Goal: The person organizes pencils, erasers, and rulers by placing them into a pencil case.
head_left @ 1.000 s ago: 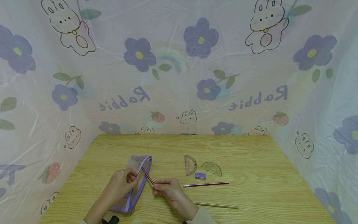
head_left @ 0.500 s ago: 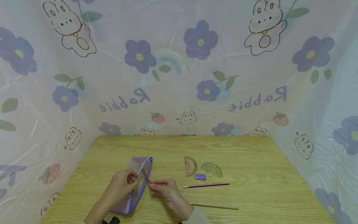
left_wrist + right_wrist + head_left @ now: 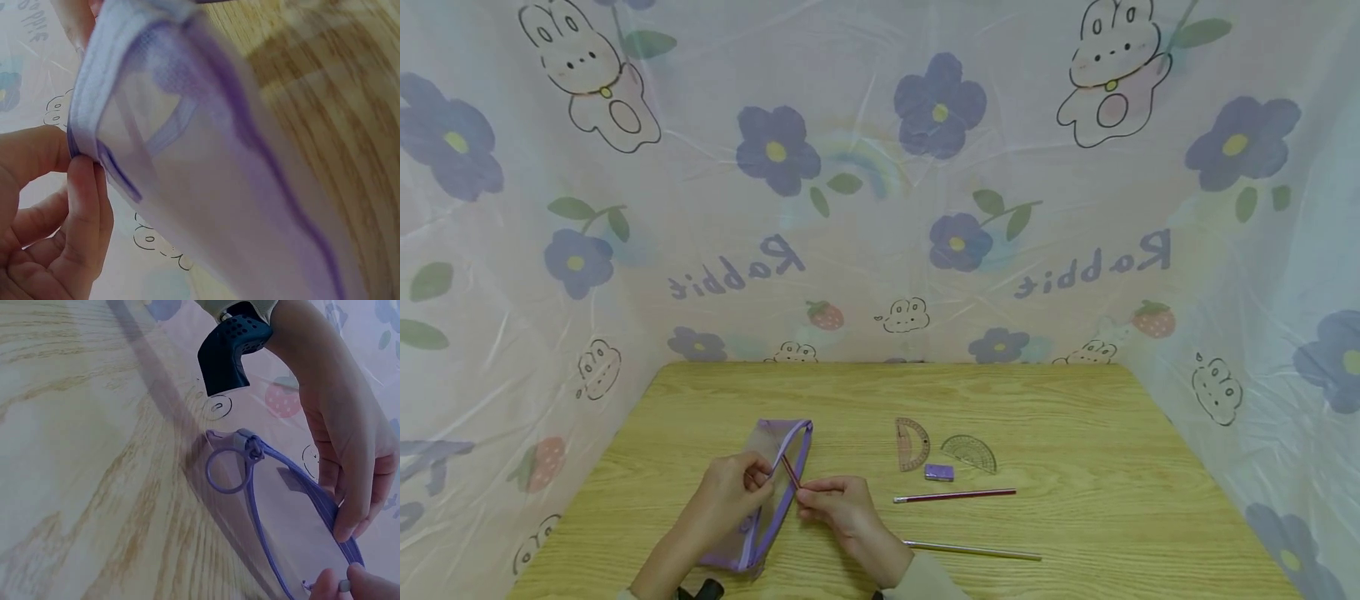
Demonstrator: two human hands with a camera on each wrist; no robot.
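Note:
A see-through pencil case [image 3: 730,550] with purple trim lies on the left of the table, its zipped mouth spread apart. My left hand [image 3: 730,492] pinches the near zipper edge between thumb and fingers, as the left wrist view also shows. A dark red pencil [image 3: 790,472] slants into the mouth, and my right hand [image 3: 848,512] pinches its outer end. In the right wrist view only the pencil's greyish tip [image 3: 344,585] shows between thumb and finger. A round purple zipper ring [image 3: 226,470] hangs at one end of the case.
Right of the hands lie another dark red pencil [image 3: 955,496] and a gold-coloured pencil [image 3: 973,550]. Behind them are a purple eraser [image 3: 939,472], a pinkish protractor [image 3: 912,444] and a clear protractor [image 3: 970,452]. A printed curtain [image 3: 865,208] encloses the table's back and sides.
The right hand has moved left, closer to the pencil case, and the pencil has slid further into its mouth. The left hand keeps its hold on the zipper edge.

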